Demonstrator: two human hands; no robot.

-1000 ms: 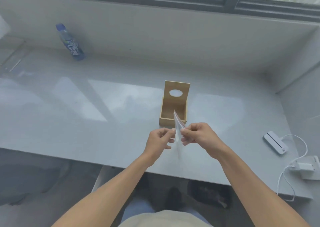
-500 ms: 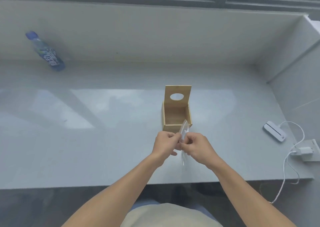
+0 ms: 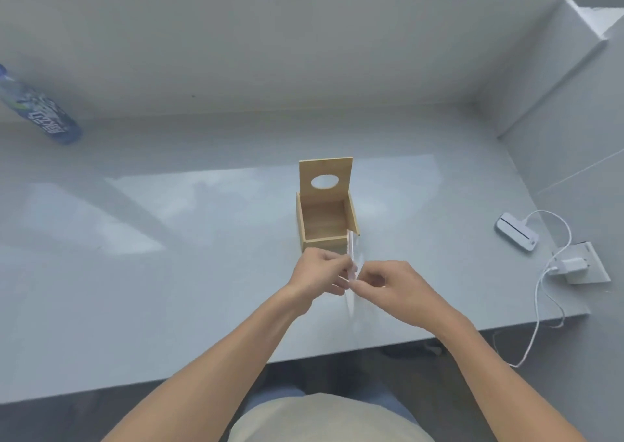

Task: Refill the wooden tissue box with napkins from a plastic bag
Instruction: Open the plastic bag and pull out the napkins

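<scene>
Two hands at work over a wide grey countertop (image 3: pixel 202 273), with a wooden tissue box (image 3: pixel 325 220) standing just beyond the knuckles, hinged lid (image 3: pixel 326 180) tipped up and back, oval slot showing, inside bare of napkins as far as visible. Left hand (image 3: pixel 319 278) and right hand (image 3: pixel 395 288) close together, each pinching a side of a thin clear plastic bag (image 3: pixel 353 266) held edge-on between them, its upper end reaching the box's near right corner. Napkins inside the bag too thin and pale to make out with certainty. Judged step: opening the bag, both sets of fingertips pulling at its mouth; refill itself not yet begun. Next move likely calling for a parting of the two film layers, then one hand keeping the bag while the other draws the stack out and lowers it flat into the open box. Slippery film and a light, unsteadied box the probable snags. Farther off: a water bottle (image 3: pixel 37 111) lying at far left, a small white device (image 3: pixel 516 231) with its cable (image 3: pixel 540 289) and a plugged charger (image 3: pixel 570 264) at right.
</scene>
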